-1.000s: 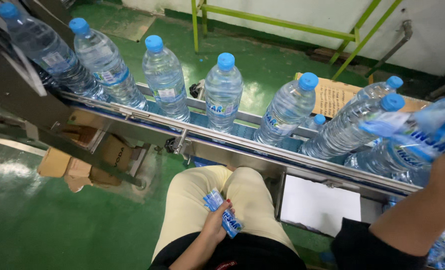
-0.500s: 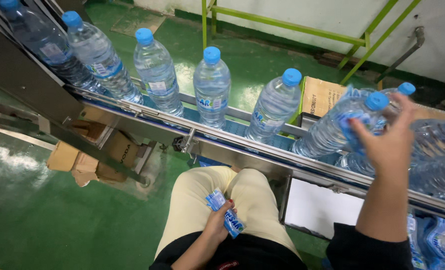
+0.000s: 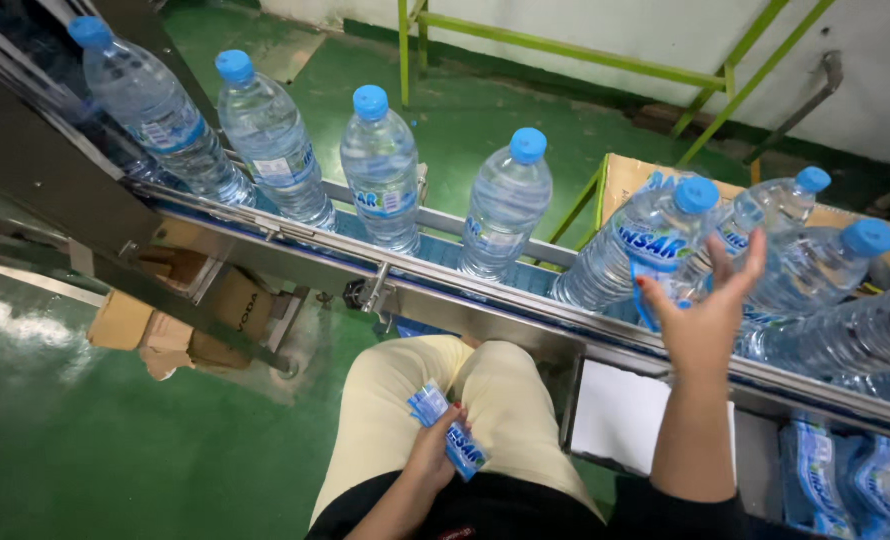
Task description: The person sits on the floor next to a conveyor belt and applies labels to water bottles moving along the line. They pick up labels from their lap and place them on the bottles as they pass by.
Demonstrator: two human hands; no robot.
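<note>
My left hand (image 3: 435, 455) rests on my lap, shut on a small stack of blue and white bottle labels (image 3: 452, 432). I hold my right hand (image 3: 703, 318) up at the conveyor with fingers spread, the thumb touching the blue label sleeve on a clear plastic water bottle (image 3: 630, 240) with a blue cap. That bottle leans to the right among other bottles. Several more capped bottles, such as the nearest upright one (image 3: 505, 205), stand in a row on the conveyor (image 3: 445, 290) to the left.
More bottles (image 3: 835, 270) crowd the belt at the right. An open cardboard box (image 3: 620, 175) sits behind the belt. Bundles of blue labels (image 3: 845, 480) lie at lower right beside a white sheet (image 3: 615, 415). Flattened cardboard (image 3: 165, 330) lies on the green floor.
My right hand came in from the right edge to the leaning bottle, held a label over its cap, then dropped lower and spread its fingers. The bottles have shifted along the belt. My left hand stayed put.
</note>
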